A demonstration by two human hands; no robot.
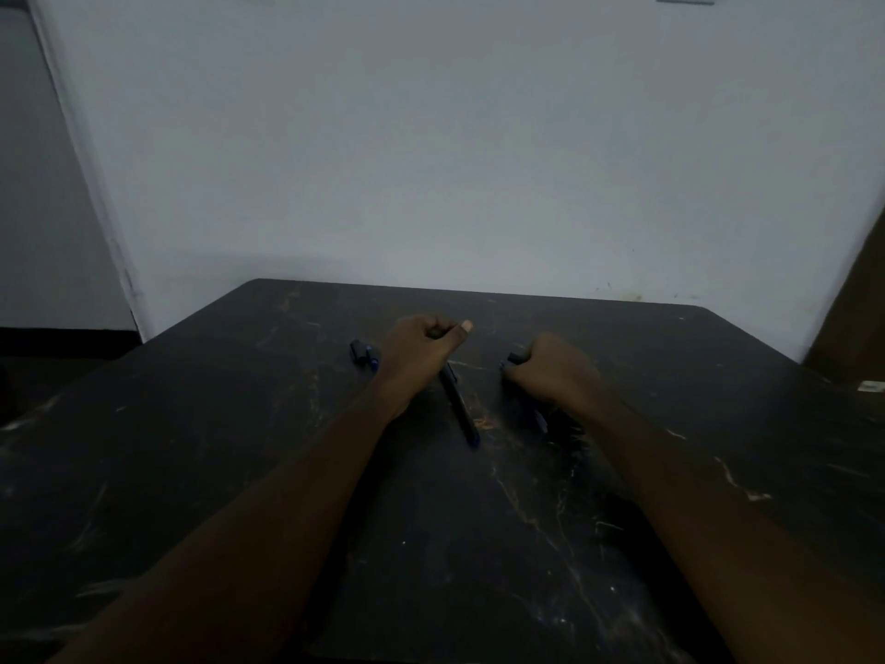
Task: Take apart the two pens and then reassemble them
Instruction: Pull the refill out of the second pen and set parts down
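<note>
My left hand (421, 349) is closed into a fist around the top of a dark pen (460, 409), which slants down toward me with its lower end on the black table (431, 543). My right hand (550, 371) is also fisted, around a second dark pen. That pen's black end (515, 358) pokes out on the left of the fist and a bluish end (540, 420) shows below the wrist. A dark pen cap with a blue clip (364, 358) lies on the table just left of my left hand. The dim light hides finer detail.
The table's far edge (479, 292) meets a pale wall. A small white object (870, 386) lies near the table's right edge. The left edge drops to a dark floor. A brown panel (857, 309) stands at the far right.
</note>
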